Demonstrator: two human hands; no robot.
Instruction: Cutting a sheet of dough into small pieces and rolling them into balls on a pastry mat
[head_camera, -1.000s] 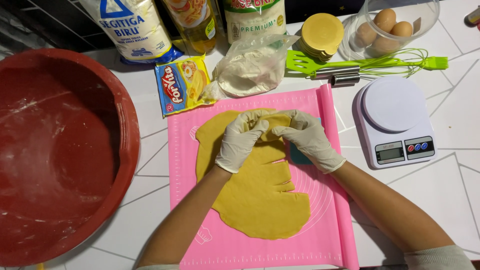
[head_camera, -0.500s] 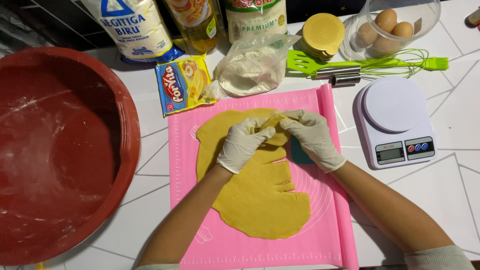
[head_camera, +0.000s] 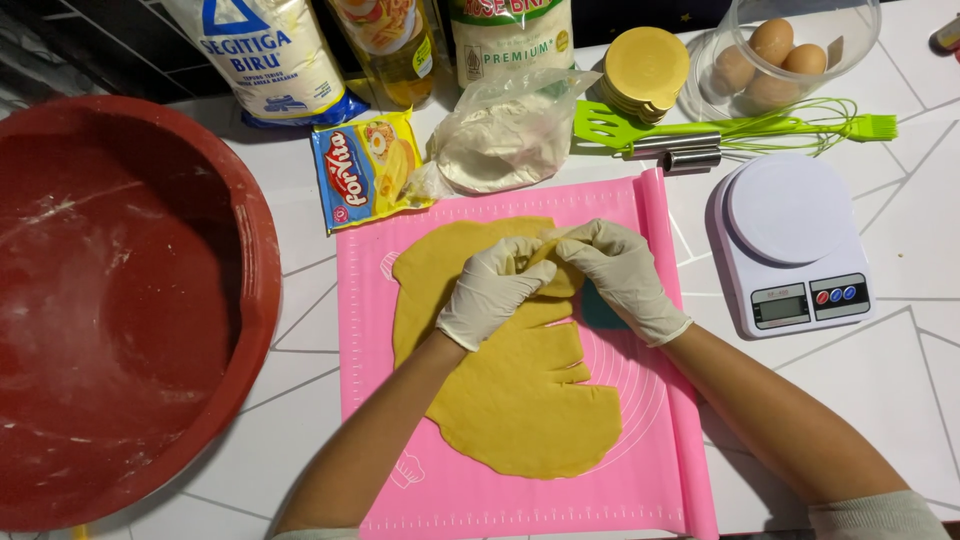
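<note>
Dough (head_camera: 510, 400), rolled out flat and yellow, sits right in the middle of the pink silicone mat (head_camera: 650, 420), so I'll use the mat as the anchor for everything else. Both gloved hands are up near the mat's far half, meeting over the top part of the sheet: the left hand (head_camera: 492, 292) and the right hand (head_camera: 618, 275) have their fingers curled in and are pinching a small folded strip of dough (head_camera: 553, 262) between them, lifted a bit off the sheet. The sheet's right edge has several cuts running into it, so it looks like fingers. Just under the right hand there's a small teal thing (head_camera: 600, 308) lying on the mat, can't tell what it is. Left of the mat is a big red plastic basin (head_camera: 120, 300) dusted with flour. Behind the mat, along the back of the tabletop (head_camera: 900, 400), there's a yellow sachet (head_camera: 368, 168), a clear bag of white powder (head_camera: 505, 135), a flour bag (head_camera: 265, 55), an oil bottle (head_camera: 390, 45), a stack of yellow lids (head_camera: 647, 68), a green spatula (head_camera: 640, 128) and a green whisk (head_camera: 800, 125). Right of the mat sits a white kitchen scale (head_camera: 790, 240), and beyond that a clear bowl of eggs (head_camera: 780, 55).
</note>
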